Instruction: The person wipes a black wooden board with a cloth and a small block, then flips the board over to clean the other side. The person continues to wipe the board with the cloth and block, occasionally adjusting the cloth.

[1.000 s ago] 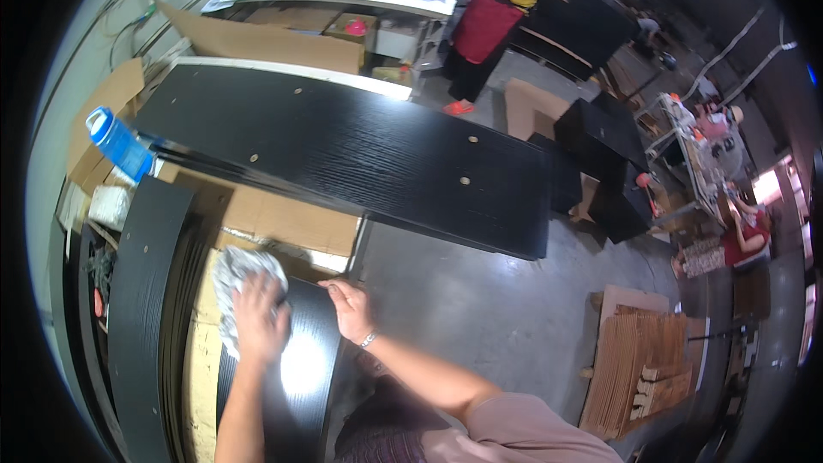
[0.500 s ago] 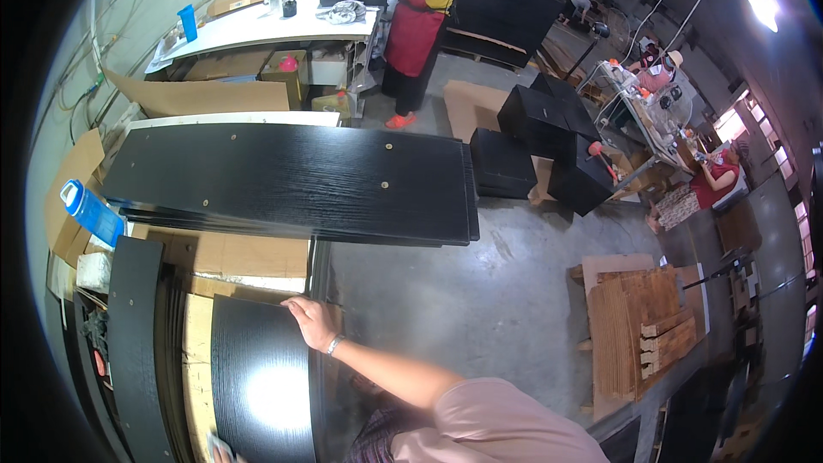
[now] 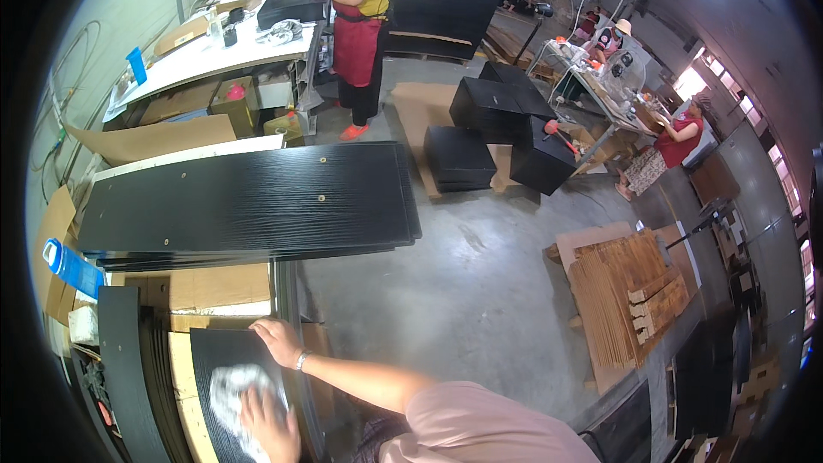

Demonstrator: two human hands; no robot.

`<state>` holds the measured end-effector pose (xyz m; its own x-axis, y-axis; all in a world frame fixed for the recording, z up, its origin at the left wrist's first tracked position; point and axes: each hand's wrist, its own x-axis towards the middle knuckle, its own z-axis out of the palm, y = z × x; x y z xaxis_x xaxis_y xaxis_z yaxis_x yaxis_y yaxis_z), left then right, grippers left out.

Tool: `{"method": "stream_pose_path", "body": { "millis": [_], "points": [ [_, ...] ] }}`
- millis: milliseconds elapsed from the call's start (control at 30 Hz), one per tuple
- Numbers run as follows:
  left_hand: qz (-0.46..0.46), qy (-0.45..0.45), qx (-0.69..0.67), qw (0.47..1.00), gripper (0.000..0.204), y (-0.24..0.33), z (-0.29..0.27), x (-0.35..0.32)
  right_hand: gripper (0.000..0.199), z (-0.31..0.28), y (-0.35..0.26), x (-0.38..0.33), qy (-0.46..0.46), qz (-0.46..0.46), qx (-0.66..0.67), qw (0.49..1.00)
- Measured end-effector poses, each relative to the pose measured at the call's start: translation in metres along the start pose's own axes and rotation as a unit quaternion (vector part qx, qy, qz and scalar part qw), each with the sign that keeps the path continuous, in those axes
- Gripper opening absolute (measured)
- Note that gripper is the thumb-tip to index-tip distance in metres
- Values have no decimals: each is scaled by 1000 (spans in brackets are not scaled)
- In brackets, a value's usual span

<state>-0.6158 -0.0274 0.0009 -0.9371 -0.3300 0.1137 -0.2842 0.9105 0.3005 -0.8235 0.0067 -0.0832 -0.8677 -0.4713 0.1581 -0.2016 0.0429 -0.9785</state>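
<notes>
Under my left hand is a crumpled white cloth, gripped and pressed flat onto the top of a black wood-grain board. The cloth is blurred, and the left forearm is out of sight. My right hand, with a band at the wrist, grips the same board at its far right corner. Its fingers bend over the edge; the thumb is hidden. Beyond the hands lies a stack of long black boards with several small metal fittings. More black boards stand close together at the left.
A blue bottle stands at the left. A co-worker in a red apron works at a white table. Black boxes sit on cardboard. Stacked brown panels lie at the right. Another person sits by a far table.
My left hand has come up from the lower edge with the cloth, onto the middle of the board. The right hand stays at the board's corner. The whole view has shifted a little.
</notes>
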Motion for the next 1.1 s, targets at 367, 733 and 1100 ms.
{"method": "stream_pose_path", "body": {
  "millis": [367,733,1100],
  "points": [
    [-10,-3,-10,1000,65,-25,6,-73,38,-19,8,10,-13,4,-23,1000],
    [-472,242,71,845,38,-17,-68,-414,29,-24,-24,-19,6,-55,-198,979],
    [-818,330,29,469,22,79,-86,-677,16,93,-110,-188,-173,-264,-142,938]
  ]
}}
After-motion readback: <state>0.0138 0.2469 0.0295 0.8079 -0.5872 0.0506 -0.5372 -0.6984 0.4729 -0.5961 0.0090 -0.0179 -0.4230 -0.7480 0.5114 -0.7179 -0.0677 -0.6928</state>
